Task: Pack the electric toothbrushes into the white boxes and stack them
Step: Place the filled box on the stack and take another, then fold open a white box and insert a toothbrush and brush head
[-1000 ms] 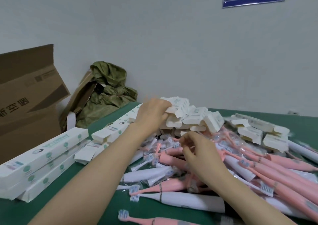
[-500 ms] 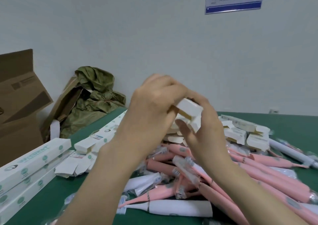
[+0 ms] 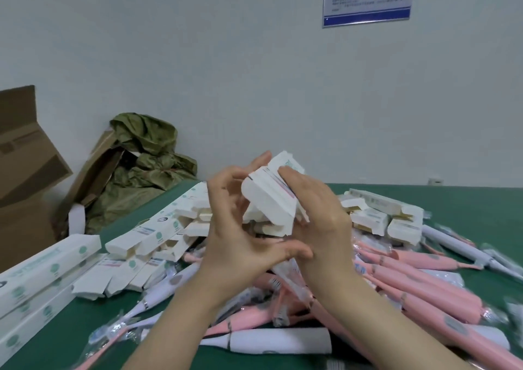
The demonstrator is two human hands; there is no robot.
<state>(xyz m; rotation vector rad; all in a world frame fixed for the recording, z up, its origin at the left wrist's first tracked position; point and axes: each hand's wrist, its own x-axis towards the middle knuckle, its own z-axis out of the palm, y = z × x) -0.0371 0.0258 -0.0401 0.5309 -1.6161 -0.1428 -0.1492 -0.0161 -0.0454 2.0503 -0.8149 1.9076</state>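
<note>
Both hands are raised over the table's (image 3: 467, 199) middle with one white box (image 3: 268, 202) held between them, its near-end flaps sticking out. L hand (image 3: 243, 236) – fingers curled round the box's far side. R hand (image 3: 322, 225) – thumb pressed on top, rest wrapped underneath. Below them is a pile of pink toothbrushes (image 3: 424, 290), w/ a white toothbrush (image 3: 280, 341) by the near edge. Stacked boxes (image 3: 42, 270) lie at the left edge, and open boxes (image 3: 158, 236) lie twd the far edge.

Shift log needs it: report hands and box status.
Left hand, right hand both gripping one white box, raised. Toothbrushes piled loose below. Nothing blocking.
</note>
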